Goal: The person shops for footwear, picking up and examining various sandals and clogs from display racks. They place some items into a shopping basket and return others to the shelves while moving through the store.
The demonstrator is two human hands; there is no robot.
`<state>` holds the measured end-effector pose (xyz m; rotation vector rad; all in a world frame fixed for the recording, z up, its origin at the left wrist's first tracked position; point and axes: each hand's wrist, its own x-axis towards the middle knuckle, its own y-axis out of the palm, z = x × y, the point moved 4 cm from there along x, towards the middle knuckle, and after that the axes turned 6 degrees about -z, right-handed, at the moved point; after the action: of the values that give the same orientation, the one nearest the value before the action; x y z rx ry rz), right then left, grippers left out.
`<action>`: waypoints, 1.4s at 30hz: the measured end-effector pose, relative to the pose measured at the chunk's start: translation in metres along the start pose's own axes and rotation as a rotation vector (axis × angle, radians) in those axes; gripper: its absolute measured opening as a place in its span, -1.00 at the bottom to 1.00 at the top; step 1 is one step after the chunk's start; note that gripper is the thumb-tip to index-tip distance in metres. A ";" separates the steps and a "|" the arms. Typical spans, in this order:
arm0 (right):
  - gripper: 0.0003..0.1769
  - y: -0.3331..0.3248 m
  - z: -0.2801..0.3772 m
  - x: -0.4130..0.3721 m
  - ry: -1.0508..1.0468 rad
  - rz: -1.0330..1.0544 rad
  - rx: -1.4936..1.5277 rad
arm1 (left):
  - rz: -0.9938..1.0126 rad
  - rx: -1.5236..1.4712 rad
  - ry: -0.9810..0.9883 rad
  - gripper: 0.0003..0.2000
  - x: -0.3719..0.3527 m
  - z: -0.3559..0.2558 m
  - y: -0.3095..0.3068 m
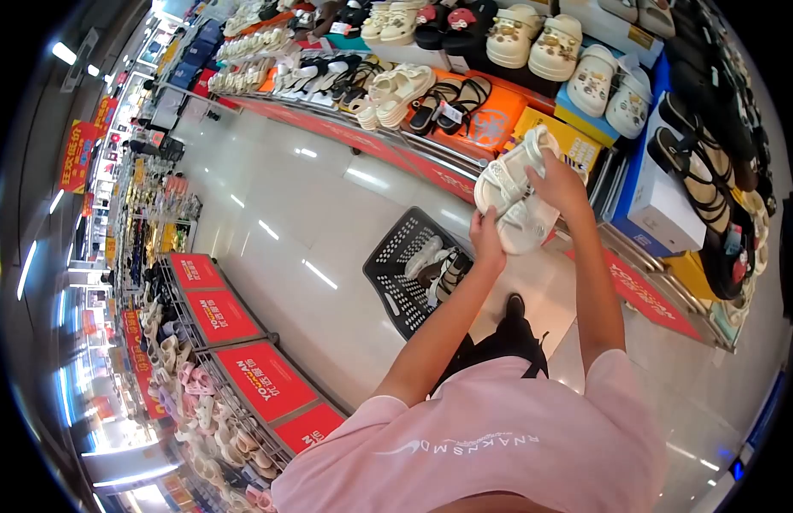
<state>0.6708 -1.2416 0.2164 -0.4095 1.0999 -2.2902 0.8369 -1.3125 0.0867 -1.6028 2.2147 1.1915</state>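
Note:
A pair of white strappy sandals is held up in front of me, beside the edge of the shoe display. My left hand grips the pair at its lower left side, fingers closed on it. On the upper right side, my right hand is closed on the same pair, its fingers reaching over the straps. Below and to the left of my hands, a black perforated basket holds several shoes, among them a light pair.
Clogs, sandals and an orange shoebox fill the display ahead and to the right. A yellow box lies just behind the held pair. Racks with red signs run along the left, across a tiled aisle.

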 end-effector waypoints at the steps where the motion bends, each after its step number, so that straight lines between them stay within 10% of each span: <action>1: -0.52 0.010 -0.015 0.013 -0.019 -0.039 -0.020 | -0.022 0.026 -0.026 -0.68 0.008 0.011 0.006; 11: -0.54 0.054 -0.095 0.056 0.044 -0.125 -0.200 | 0.081 0.531 -0.571 -0.68 0.047 0.101 0.051; 22: -0.59 0.039 -0.121 0.040 -0.139 -0.713 0.093 | 0.146 0.431 -0.457 -0.65 0.055 0.104 0.037; 29: -0.65 0.046 -0.132 0.042 -0.068 -0.372 -0.116 | 0.210 0.605 -0.455 -0.63 0.046 0.086 0.033; 37: -0.52 0.035 -0.099 -0.103 -0.095 -0.546 0.003 | 0.216 0.688 -0.291 -0.56 0.008 0.035 -0.054; 41: -0.69 0.117 -0.114 -0.238 0.070 -0.053 0.340 | 0.319 1.641 0.715 -0.62 -0.075 -0.020 -0.182; 42: -0.68 0.133 -0.117 -0.269 0.100 0.000 0.381 | 0.335 1.745 0.684 -0.58 -0.098 -0.026 -0.217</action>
<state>0.8748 -1.0740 0.0310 -0.1456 0.6810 -2.4707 1.0717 -1.2826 0.0480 -0.7429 2.3457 -1.3255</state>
